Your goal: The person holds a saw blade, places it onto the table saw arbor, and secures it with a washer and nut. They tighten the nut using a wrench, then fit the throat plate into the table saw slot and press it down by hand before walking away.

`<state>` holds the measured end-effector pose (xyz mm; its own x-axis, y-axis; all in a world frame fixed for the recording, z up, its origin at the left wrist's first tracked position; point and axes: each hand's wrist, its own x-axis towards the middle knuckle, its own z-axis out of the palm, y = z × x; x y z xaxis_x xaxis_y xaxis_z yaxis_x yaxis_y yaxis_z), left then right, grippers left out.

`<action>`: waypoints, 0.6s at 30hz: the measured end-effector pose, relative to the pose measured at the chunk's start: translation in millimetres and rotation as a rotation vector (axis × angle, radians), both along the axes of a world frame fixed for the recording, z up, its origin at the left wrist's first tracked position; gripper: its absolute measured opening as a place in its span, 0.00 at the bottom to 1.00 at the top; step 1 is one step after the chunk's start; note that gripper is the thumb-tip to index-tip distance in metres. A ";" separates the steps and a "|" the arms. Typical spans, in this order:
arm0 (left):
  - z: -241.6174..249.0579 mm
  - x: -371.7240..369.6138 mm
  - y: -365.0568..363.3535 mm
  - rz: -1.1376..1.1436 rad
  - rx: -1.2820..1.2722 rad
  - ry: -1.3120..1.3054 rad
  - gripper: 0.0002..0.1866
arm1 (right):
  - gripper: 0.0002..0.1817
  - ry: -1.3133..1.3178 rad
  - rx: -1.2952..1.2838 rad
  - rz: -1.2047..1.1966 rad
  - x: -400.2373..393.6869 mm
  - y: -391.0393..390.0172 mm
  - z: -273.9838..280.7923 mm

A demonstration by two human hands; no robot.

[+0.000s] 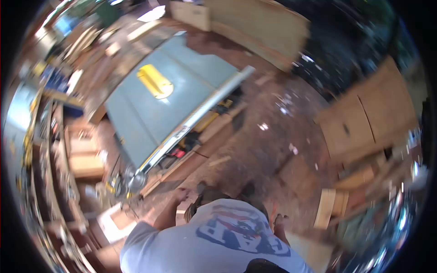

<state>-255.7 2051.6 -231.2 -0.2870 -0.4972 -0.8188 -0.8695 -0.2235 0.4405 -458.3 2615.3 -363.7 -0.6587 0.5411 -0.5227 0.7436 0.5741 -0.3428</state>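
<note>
My left hand (182,194) hangs low beside my body, near the front of a table saw. My right hand (281,220) is down at my other side, over the floor. Motion blur smears the fingers of both hands, and I cannot make out anything held in either. In front of me stands the table saw (136,113), with a grey top and a yellow blade guard (155,82) near its middle. A long metal rail (195,119) runs along its near edge, and something red (178,154) shows beneath.
Shelves (50,168) with wooden edges line the left side. Large wooden sheets (255,29) stand behind the saw, and a brown cardboard sheet (368,113) is at right. Boards (325,208) lie near my right side. White scraps (263,126) dot the floor (259,154).
</note>
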 end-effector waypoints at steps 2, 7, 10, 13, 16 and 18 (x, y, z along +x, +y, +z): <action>12.4 -58.4 15.8 -0.326 -0.186 0.013 0.27 | 0.30 0.143 -0.012 0.280 -96.1 -33.3 19.9; 60.1 -209.8 45.3 -0.241 -0.232 0.201 0.30 | 0.24 0.242 -0.061 0.486 -292.7 -96.9 87.9; 69.2 -306.9 45.1 -0.168 -0.200 0.321 0.29 | 0.23 0.471 -0.085 0.418 -376.7 -108.1 51.6; 94.6 -424.6 45.2 -0.108 -0.167 0.471 0.26 | 0.24 0.469 -0.147 0.302 -428.8 -123.5 70.4; 120.7 -561.9 56.5 -0.189 -0.287 0.678 0.22 | 0.29 0.532 -0.066 0.274 -442.0 -74.6 -6.2; 151.6 -659.0 63.0 -0.231 -0.176 0.719 0.22 | 0.32 0.357 -0.042 0.107 -425.2 -64.5 47.9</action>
<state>-914.8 2114.5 -79.6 -0.8302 -0.4657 -0.3064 -0.3722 0.0539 0.9266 -883.5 2550.8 -315.8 -0.8551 0.4426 -0.2701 0.5096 0.6217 -0.5947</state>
